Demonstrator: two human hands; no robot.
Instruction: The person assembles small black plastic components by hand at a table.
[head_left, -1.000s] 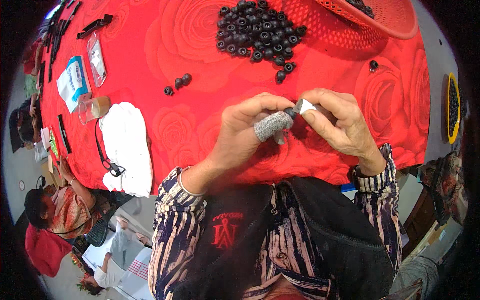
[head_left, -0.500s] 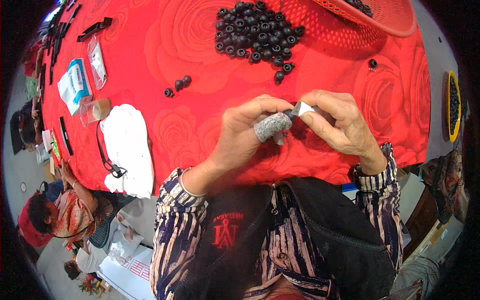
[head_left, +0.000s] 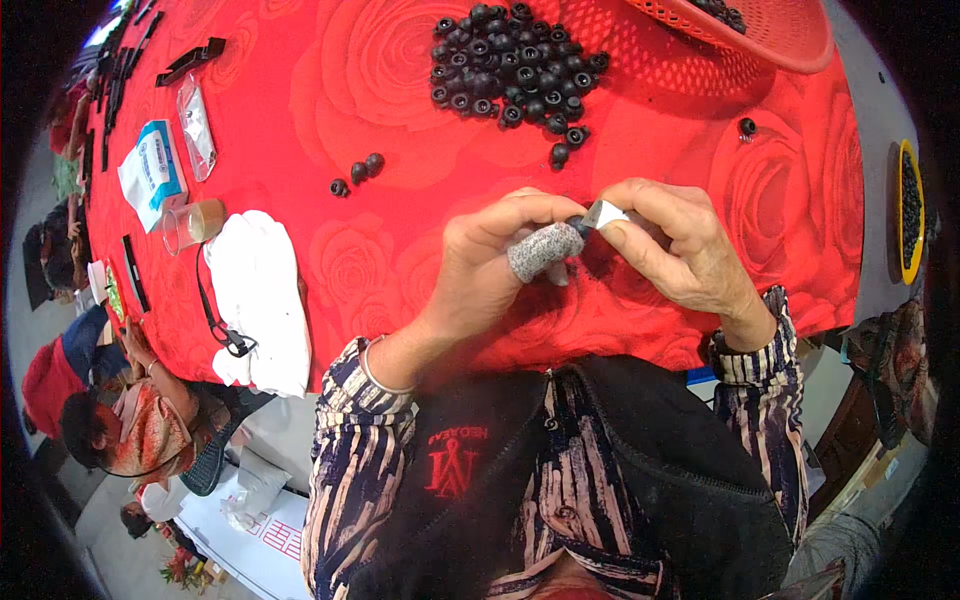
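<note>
Black piece (head_left: 577,226) pinched by left hand (head_left: 487,248), grey-and-white blade (head_left: 603,213) by right hand (head_left: 685,245), both grips closed, above red counter (head_left: 400,235).

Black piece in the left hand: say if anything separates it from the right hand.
Only the blade-like piece, pinched in the right hand, its grey end at the black piece; nothing else visible.

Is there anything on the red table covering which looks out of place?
Only mildly: one small round black piece lies right of the large heap of similar pieces, and three round black pieces lie left, all apart from it, like strays.
</note>
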